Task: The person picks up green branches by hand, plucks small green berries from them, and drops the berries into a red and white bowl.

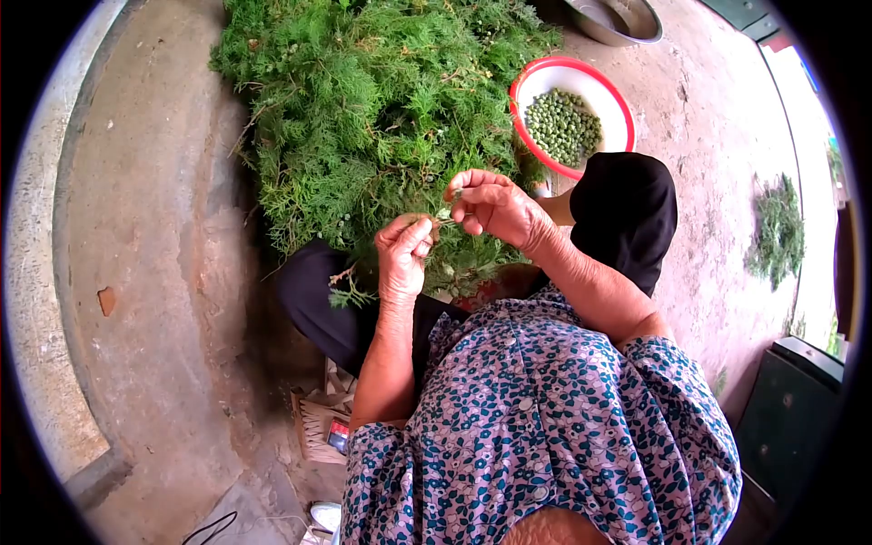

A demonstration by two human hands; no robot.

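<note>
**A:** What's the biggest thing in front of me?

**B:** The heap of greenery (363,100): feathery, scale-leaved twigs, bright green, piled on the concrete floor (163,227) just beyond your knees. A much smaller clump (777,232) lies well apart, off to your right.

**A:** And the containers?

**B:** The red-rimmed bowl (554,80) sits on the floor at the heap's right edge, beside your right knee. It is white inside and holds a layer of small round green berries (563,125), heaped toward the middle, with bare wall showing around them. Past it, a metal basin (609,23) is cut off by the top of the view, so you can't tell what it holds.

**A:** What have I got hold of?

**B:** A short sprig (443,216), the same green as the pile and thin. You hold it in the air between both hands, over the near edge of the heap. Your left hand (402,259) has its fingers (420,232) curled shut around one end. Your right hand (495,207) pinches the other end between thumb and forefinger, with the rest of its fingers (461,195) folded in.

**A:** Which way does it run?

**B:** Its long axis lies across you, left hand to right, about level. Its tips are too small to make out.
</note>
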